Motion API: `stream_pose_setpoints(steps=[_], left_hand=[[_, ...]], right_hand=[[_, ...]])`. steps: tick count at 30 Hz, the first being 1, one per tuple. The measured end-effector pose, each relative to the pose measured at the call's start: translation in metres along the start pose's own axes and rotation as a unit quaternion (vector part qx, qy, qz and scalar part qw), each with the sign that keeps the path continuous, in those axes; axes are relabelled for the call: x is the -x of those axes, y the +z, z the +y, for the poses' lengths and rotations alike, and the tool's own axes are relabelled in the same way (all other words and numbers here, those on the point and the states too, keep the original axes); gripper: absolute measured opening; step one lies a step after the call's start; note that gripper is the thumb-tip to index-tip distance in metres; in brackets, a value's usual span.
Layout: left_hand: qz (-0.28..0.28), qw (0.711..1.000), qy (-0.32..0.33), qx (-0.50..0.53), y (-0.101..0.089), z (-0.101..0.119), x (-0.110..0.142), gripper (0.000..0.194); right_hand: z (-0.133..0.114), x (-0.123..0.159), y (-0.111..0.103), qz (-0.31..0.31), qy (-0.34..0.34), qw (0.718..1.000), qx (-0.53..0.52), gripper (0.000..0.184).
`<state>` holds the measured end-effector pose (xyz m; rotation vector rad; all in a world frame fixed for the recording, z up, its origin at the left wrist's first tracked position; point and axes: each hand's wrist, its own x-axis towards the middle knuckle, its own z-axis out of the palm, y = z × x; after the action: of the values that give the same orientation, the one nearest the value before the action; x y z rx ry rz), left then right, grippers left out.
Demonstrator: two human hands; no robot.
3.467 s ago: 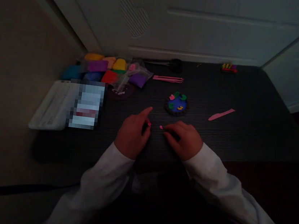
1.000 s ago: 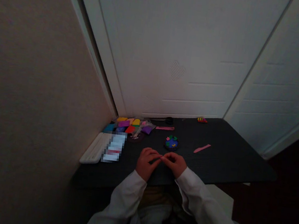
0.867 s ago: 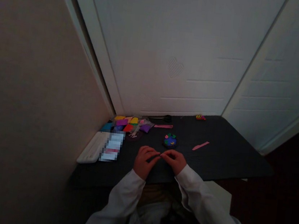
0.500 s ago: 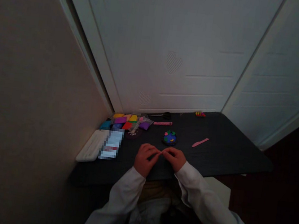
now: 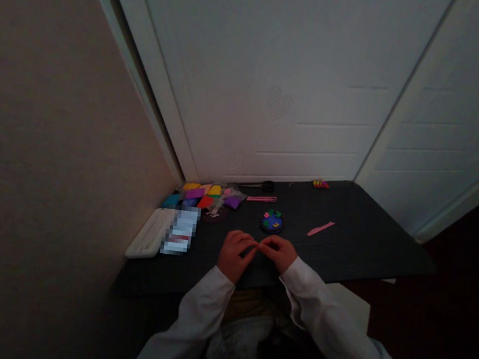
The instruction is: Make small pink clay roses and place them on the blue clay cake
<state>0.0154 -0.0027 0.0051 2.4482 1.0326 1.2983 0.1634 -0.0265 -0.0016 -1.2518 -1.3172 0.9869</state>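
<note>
My left hand (image 5: pixel 236 255) and my right hand (image 5: pixel 279 253) meet at the fingertips above the near part of the dark table (image 5: pixel 371 242). Both are closed in a pinch, and whatever lies between the fingertips is too small to make out. Just beyond them sits a round clay piece (image 5: pixel 272 222) with a blue middle, a dark rim and small green, pink and yellow bits on it. To its right lies a pink plastic clay knife (image 5: pixel 321 228), apart from both hands.
Colourful clay packs (image 5: pixel 195 193) are heaped at the back left, beside a dark disc (image 5: pixel 216 214) with small white bits. A white tray (image 5: pixel 149 238) and a blurred-out sheet (image 5: pixel 180 236) lie left. Pink tweezers (image 5: pixel 262 198), scissors (image 5: pixel 267 186) and a small colourful piece (image 5: pixel 320 184) lie behind.
My hands stay pinched together at nearly the same spot, with only a slight shift of the fingers. The view has moved slightly; the things on the table have not.
</note>
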Motion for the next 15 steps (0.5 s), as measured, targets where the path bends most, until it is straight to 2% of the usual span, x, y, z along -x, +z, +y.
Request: stream_pose_setpoints(steps=[7,15], left_hand=[[0.004,1.0,-0.009,-0.002,0.0015,0.0012,-0.0004,0.009],[0.02,0.999,-0.042,0.006,-0.0016,-0.0015,-0.0018,0.008]], right_hand=[[-0.002,-0.0003,-0.0007,-0.008,0.008,0.999,-0.031,0.016],[-0.0012,-0.0022,-0.0079,0.023,0.021,0.995,-0.094,0.02]])
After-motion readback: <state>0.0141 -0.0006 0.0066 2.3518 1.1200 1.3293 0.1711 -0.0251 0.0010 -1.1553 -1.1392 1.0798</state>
